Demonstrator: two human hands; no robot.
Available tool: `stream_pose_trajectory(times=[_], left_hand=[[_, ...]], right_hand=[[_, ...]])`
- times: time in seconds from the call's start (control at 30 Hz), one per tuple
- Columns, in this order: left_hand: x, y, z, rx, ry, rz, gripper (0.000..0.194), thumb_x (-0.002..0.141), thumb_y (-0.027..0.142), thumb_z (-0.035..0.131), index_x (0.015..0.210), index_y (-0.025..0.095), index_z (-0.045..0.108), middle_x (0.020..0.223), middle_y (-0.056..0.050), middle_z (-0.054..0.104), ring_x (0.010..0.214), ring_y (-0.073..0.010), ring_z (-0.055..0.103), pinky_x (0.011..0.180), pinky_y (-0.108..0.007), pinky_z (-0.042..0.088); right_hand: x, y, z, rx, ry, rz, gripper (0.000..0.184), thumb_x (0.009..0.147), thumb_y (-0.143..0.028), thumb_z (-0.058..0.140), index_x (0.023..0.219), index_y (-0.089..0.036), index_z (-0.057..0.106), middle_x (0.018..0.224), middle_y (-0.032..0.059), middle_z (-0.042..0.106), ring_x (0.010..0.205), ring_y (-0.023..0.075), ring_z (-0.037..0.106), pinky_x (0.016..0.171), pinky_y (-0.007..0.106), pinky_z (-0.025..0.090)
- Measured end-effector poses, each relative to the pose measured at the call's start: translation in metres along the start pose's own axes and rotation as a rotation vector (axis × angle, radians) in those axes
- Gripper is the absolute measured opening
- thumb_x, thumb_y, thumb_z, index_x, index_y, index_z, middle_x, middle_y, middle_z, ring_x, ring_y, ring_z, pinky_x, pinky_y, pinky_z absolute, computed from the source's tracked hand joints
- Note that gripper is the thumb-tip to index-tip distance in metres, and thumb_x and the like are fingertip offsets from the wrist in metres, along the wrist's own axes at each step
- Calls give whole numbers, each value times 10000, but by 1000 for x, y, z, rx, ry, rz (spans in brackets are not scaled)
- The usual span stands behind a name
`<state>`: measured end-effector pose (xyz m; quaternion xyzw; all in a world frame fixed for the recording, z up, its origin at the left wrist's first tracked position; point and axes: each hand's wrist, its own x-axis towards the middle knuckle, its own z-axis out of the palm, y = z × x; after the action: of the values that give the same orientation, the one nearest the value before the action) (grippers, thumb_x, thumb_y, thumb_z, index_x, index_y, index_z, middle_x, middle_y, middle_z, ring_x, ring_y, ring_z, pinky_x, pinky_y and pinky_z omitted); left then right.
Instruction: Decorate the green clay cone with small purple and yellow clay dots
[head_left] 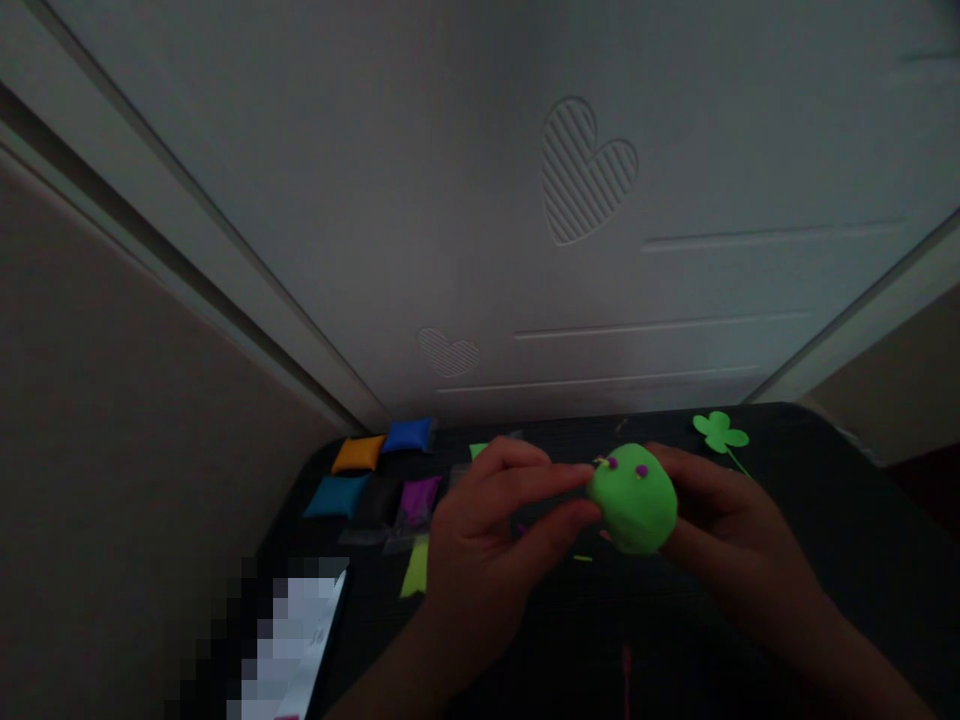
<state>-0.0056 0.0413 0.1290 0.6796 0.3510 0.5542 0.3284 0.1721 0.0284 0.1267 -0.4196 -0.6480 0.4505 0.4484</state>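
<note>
A bright green clay lump point(634, 500) with two small purple dots on its top is held above a dark table point(810, 520). My right hand point(720, 515) cups it from the right and behind, fingers wrapped round it. My left hand point(495, 520) is at its left side, thumb and forefinger pinched against the lump's upper left edge.
Small packets of clay lie at the table's far left: orange point(358, 453), blue point(409, 434), teal point(337, 494), purple point(418, 497) and yellow-green point(416, 570). A green clover cut-out point(720, 432) lies at the far right. A blurred-out phone point(289, 640) sits at the near left. A white door with heart shapes point(585, 170) stands behind.
</note>
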Motion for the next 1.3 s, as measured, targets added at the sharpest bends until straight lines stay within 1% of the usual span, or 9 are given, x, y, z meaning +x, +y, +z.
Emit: stream_pose_trajectory(times=[0.1,0.23,0.43,0.53,0.63,0.83,1.03,1.17,1.3], left_hand=[[0,-1,-1,-15,-29,48,263,667,118,677,887,261,675,769,14,534,720,-88,512,614,-196,430],[1,0,0,7,-41,86,249,658,99,681,860,245,679,736,15,531,686,-85,512,598,-206,427],[0,1,1,1,-13,-40,252,662,133,684,880,258,662,806,2,567,754,-104,530,634,-209,447],[0,1,1,13,-35,-26,243,665,130,681,864,269,668,788,1,557,735,-105,530,615,-211,449],[1,2,0,28,-44,8,233,667,126,678,852,269,667,780,5,552,729,-101,528,611,-210,445],[1,2,-1,66,-49,-42,258,682,132,665,904,262,645,822,1,562,760,-107,536,637,-213,444],[1,5,-2,24,-76,-54,232,665,132,677,865,250,663,778,5,561,697,-103,540,654,-235,448],[1,4,-1,-23,-72,-81,251,658,115,679,860,264,665,773,7,564,703,-107,541,628,-234,439],[2,3,-1,-71,-78,-123,195,659,134,681,819,244,660,752,4,569,696,-114,542,626,-247,435]], right_hand=[[0,2,1,48,9,14,321,772,-157,573,1041,-332,577,739,-51,575,693,75,551,647,166,454],[1,4,2,155,4,31,302,767,-135,574,1011,-310,601,811,-42,628,712,76,580,641,156,476],[2,1,4,186,17,64,313,750,-123,594,1003,-306,605,807,-39,627,716,76,582,641,152,484],[1,0,4,174,19,70,347,745,-109,599,1012,-330,595,832,-54,626,730,66,579,657,145,475],[0,2,3,154,14,68,326,751,-119,592,1015,-312,594,818,-45,628,726,79,582,659,166,478],[0,2,3,90,38,40,318,745,-141,608,1008,-317,574,816,-48,597,778,98,579,695,194,476],[-1,-5,2,4,16,-10,121,756,-199,603,864,-249,578,809,-30,558,739,91,554,661,185,461],[0,-8,0,-29,24,-33,86,763,-210,589,846,-226,574,812,-12,552,731,97,544,626,187,451],[1,-8,0,-58,19,-47,69,761,-206,591,823,-233,579,802,-24,555,711,83,537,616,174,441]])
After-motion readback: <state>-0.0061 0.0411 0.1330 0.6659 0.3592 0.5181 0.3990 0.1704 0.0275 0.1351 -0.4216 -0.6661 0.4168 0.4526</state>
